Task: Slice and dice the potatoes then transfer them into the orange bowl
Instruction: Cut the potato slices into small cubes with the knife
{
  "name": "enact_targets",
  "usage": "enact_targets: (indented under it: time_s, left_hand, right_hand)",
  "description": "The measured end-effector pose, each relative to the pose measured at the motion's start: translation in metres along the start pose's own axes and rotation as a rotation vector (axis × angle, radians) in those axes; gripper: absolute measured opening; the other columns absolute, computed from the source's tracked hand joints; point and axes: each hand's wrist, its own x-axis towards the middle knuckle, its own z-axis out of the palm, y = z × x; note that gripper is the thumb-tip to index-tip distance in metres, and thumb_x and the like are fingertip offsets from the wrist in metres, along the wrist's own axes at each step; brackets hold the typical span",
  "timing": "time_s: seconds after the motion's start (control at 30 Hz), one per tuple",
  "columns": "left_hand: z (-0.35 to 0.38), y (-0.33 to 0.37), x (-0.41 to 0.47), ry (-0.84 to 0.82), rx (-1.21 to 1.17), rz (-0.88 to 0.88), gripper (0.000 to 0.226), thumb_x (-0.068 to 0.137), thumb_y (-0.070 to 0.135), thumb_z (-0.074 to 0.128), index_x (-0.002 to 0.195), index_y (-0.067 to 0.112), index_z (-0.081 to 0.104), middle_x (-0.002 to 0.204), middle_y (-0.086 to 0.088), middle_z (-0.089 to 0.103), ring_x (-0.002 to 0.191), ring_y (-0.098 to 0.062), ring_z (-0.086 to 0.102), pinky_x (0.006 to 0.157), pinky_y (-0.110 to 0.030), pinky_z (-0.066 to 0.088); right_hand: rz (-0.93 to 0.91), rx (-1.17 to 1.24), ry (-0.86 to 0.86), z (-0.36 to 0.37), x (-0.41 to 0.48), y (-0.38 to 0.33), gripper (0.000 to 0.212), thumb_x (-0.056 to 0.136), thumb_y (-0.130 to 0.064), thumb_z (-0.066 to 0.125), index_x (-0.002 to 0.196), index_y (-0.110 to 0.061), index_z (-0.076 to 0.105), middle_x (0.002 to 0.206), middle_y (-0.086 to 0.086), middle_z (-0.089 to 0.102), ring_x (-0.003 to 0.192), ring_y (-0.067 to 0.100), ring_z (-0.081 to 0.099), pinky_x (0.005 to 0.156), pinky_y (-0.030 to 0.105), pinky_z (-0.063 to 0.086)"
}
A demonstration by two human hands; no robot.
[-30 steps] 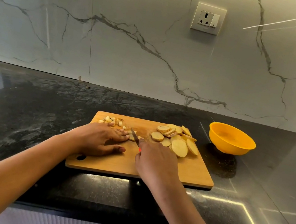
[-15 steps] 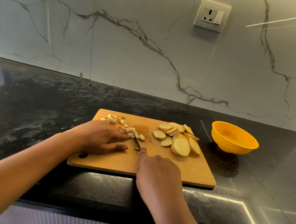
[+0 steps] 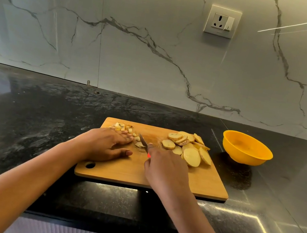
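I have the knife (image 3: pixel 143 141) in my right hand (image 3: pixel 166 168), fist closed round its red handle, blade angled toward the far left corner of the wooden cutting board (image 3: pixel 206 185). My left hand (image 3: pixel 107 143) lies flat and open on the board, fingertips (image 3: pixel 128 137) just beside the small potato pieces (image 3: pixel 139 144) under the blade. That is my worry: those fingers sit close to the edge, and one slip on a small, slick piece could bring steel onto a fingertip. The loose bits may also skid away under pressure.

Diced potato (image 3: pixel 123 127) is heaped at the board's far left corner, close enough to the edge that a careless sweep could push cubes onto the black countertop (image 3: pixel 28 116). The potato slices (image 3: pixel 189 148), not yet diced, overlap along the board's right side.

The orange bowl (image 3: pixel 247 148) stands on the counter just off the board's far right corner, and I see nothing in it, so I judge the transfer has not begun.
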Motion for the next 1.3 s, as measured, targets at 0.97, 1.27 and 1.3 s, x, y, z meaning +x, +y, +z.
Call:
enact_targets:
  time_s: [0.97,1.27,1.3]
  left_hand:
    - [-0.007,0.005,-0.001,0.109,-0.076,-0.038,0.046,0.098,0.044,0.037,0.141,0.028,0.040,0.146,0.011,0.039,0.137,-0.007,0.027,0.110,-0.025,0.022]
    - [-0.005,0.003,-0.009,0.654,0.002,0.003,0.044,0.086,0.050,0.048,0.114,0.022,0.067,0.100,0.003,0.071,0.092,-0.017,0.064,0.072,-0.036,0.055]
    - [-0.004,0.003,-0.008,0.686,-0.031,-0.026,0.038,0.086,0.047,0.055,0.113,0.023,0.068,0.095,0.003,0.071,0.086,-0.015,0.064,0.067,-0.036,0.055]
  right_hand:
    - [-0.052,0.064,-0.107,-0.035,-0.039,0.027,0.043,0.099,-0.034,0.044,0.142,-0.035,0.039,0.099,-0.008,0.062,0.075,0.005,0.052,0.063,0.019,0.044]
    - [0.047,0.489,-0.133,-0.012,0.043,0.030,0.034,0.099,-0.030,0.047,0.132,-0.025,0.054,0.072,-0.007,0.061,0.056,0.005,0.053,0.050,0.021,0.044]
    - [0.078,0.595,-0.163,-0.009,0.045,0.031,0.034,0.099,-0.029,0.047,0.131,-0.023,0.054,0.066,-0.006,0.059,0.051,0.004,0.050,0.045,0.018,0.039]
